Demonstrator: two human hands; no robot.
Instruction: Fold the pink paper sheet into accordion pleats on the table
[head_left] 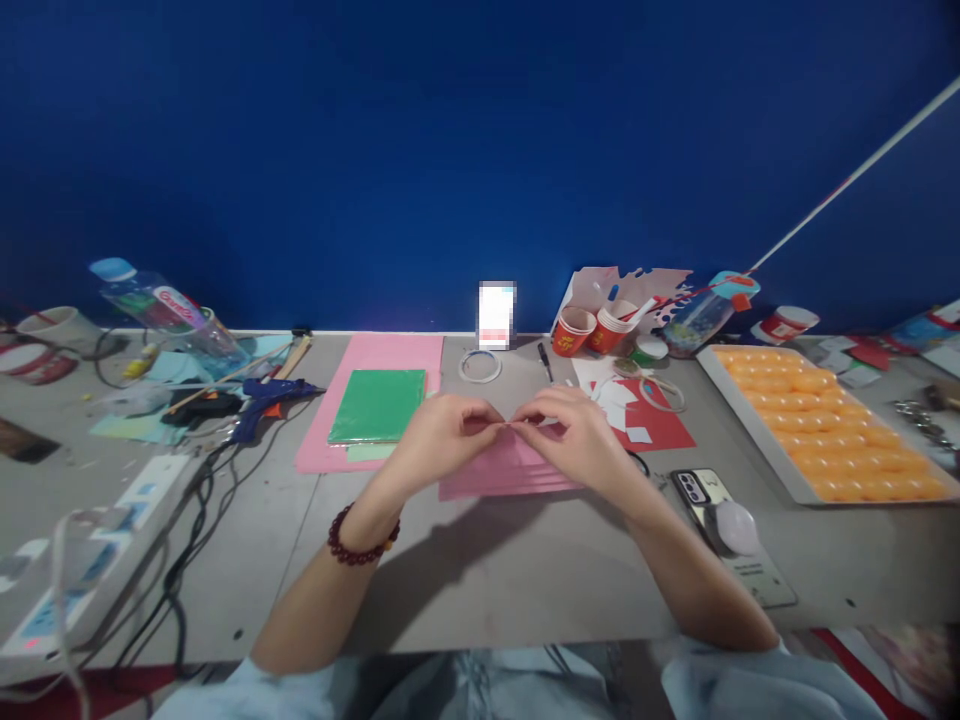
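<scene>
Paper (495,482), pink, layered, straight ahead at twelve o'clock; thumbs and fingertips of left hand (452,428) and right hand (571,425) pinch it, nearly meeting. Green pack (379,405) at paper's ten o'clock; tray (759,430) at three.

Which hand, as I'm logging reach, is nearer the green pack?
Left. The left hand appears at the right edge of the green pack; the right hand is farther right.

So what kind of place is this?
Probably a craft workspace. You can see a blue plastic glue gun, creased pink paper and a flat, square green packet in clear wrap.
</scene>
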